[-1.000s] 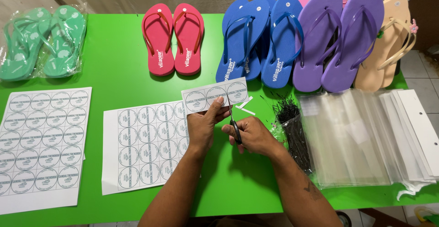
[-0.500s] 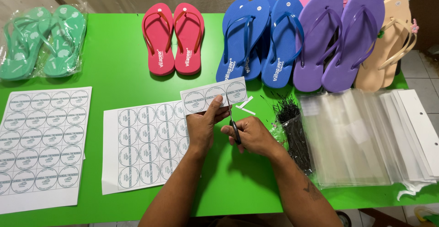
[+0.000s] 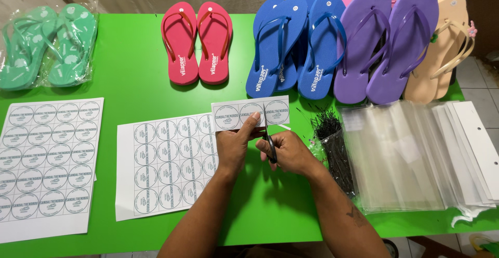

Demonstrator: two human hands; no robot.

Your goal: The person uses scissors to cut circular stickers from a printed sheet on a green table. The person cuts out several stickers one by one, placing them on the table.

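Note:
My left hand [image 3: 234, 144] pinches a short strip of round labels [image 3: 228, 114] and holds it just above the green table [image 3: 130, 81]. In my right hand [image 3: 289, 152] are black-handled scissors [image 3: 268, 138], blades pointing away from me and set into the strip between two labels. A partly cut label sheet [image 3: 166, 164] lies under and left of my left hand. A thin paper offcut [image 3: 283, 127] rests beside the blades.
A full label sheet [image 3: 47, 159] lies at the left. Flip-flops line the far edge: bagged green [image 3: 47, 45], red [image 3: 197, 42], blue [image 3: 293, 45], purple [image 3: 387, 40], tan [image 3: 442, 55]. A bundle of black ties [image 3: 335, 149] and clear bags [image 3: 410, 154] lie right.
The scissors have advanced slightly into the label strip; both hands stay in nearly the same place above the table.

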